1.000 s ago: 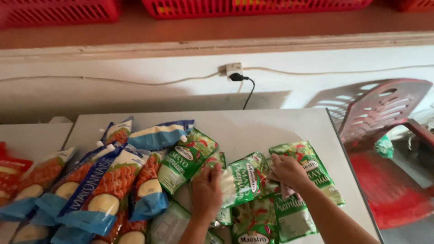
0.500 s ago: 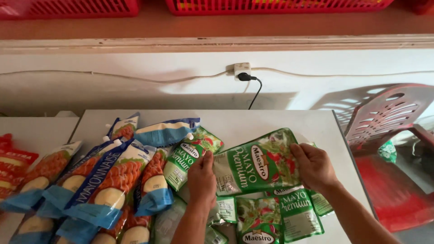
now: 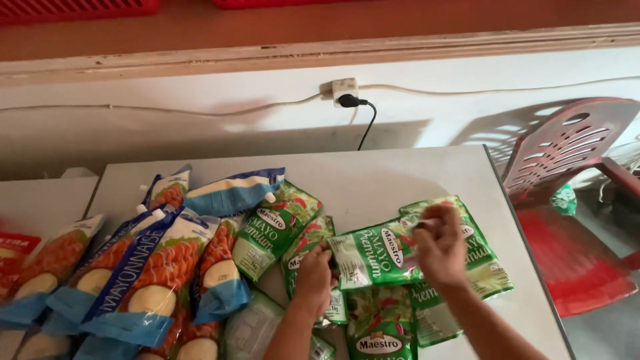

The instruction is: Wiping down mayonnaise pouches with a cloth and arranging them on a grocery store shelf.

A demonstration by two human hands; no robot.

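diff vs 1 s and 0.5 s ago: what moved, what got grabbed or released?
Both hands took one green pouch off the pile, held it up, and have now lowered it toward the other green pouches. Left hand and right hand keep its two ends. The blue-and-orange pouches, table and red chair are unchanged.

The left hand (image 3: pixel 313 277) is covering part of a green pouch (image 3: pixel 375 253), so its left end is hiding. The right hand (image 3: pixel 439 248) is hiding the pouch's right end, and its fingertips are looking blurry. Both arms are running off the bottom edge. More green pouches (image 3: pixel 380 330) are lying under the hands, partly hidden and cut off at the bottom. The blue and orange pouches (image 3: pixel 143 280) are getting cut off at the left and bottom edges. The red chair (image 3: pixel 573 200) is running off the right side. The red baskets (image 3: pixel 80 8) are showing only a thin strip at the top.
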